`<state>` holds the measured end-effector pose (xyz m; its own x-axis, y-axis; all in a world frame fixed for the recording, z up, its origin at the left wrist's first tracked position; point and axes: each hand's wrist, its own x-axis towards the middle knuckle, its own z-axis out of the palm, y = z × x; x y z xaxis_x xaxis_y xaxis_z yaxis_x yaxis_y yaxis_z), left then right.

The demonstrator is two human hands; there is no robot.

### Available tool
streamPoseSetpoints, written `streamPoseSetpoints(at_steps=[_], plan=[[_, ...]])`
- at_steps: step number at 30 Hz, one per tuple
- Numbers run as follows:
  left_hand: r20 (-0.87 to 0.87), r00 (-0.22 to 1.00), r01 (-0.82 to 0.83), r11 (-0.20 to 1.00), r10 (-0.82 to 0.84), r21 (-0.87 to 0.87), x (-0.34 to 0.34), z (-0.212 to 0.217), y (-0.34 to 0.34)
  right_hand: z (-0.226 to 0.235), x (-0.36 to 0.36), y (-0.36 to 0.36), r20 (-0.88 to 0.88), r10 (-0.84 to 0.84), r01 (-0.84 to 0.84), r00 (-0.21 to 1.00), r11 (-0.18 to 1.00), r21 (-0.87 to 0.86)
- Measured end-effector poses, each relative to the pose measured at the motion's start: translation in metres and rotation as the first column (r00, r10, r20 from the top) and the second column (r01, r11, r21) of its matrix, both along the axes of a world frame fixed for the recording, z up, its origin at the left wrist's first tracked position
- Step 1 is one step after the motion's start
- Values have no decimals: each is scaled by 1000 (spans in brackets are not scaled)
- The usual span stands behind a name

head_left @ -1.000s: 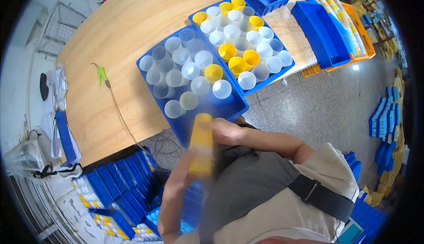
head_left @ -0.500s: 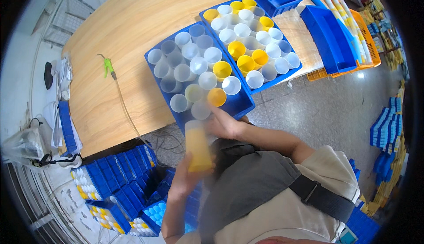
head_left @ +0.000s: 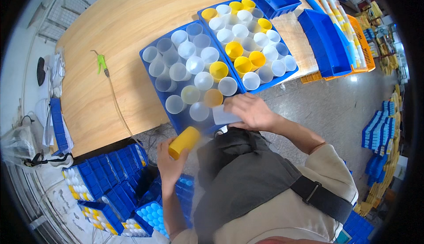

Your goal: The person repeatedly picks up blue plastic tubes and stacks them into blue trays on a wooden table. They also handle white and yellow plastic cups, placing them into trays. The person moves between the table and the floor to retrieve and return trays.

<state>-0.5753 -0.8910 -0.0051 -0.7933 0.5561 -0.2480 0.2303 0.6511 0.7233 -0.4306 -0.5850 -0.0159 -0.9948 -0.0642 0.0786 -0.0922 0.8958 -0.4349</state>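
A yellow plastic cup (head_left: 183,142), lying tilted on its side, is in the fingers of my left hand (head_left: 169,161), in front of the left blue bin (head_left: 170,120). Close to that bin's near right corner, my right hand (head_left: 252,111) is closed around a frosted white cup (head_left: 221,115). Several frosted cups (head_left: 203,80) and a few yellow cups (head_left: 218,70) stand mouth up in the bin. An orange-yellow cup (head_left: 213,98) stands just beyond the white one I hold.
A second blue bin (head_left: 269,83) of white and yellow cups adjoins it on the right. On the wooden table (head_left: 128,32) lies a green air gun (head_left: 102,63) with a hose. Stacked blue bins (head_left: 112,169) stand at lower left; another blue bin (head_left: 329,49) sits at right.
My left hand has moved up and left, tipping the yellow cup sideways. My right hand has moved right from the bin's cups and now holds a frosted white cup.
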Motion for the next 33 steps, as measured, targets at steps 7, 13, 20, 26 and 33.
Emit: streamPoseSetpoints(at_steps=[7,13,20,26,33], plan=[[-415,877,103,939,-241,-327,-9,-40,64,-13,-17,12,-120,147,-127,982,979,162],[-483,802,236,929,-353,-287,-9,-74,107,-15,-65,180,-318,-278,287,906,958,-19],[-618,705,177,930,-348,-321,-36,-96,137,-108,-167,528,-385,-853,933,351,355,65],[-427,825,219,906,-370,-361,-18,-35,162,-171,-198,639,4,-993,985,117,117,127],[-176,962,-185,971,210,148,-36,-10,187,-165,-213,615,-4,-910,680,415,313,-663]])
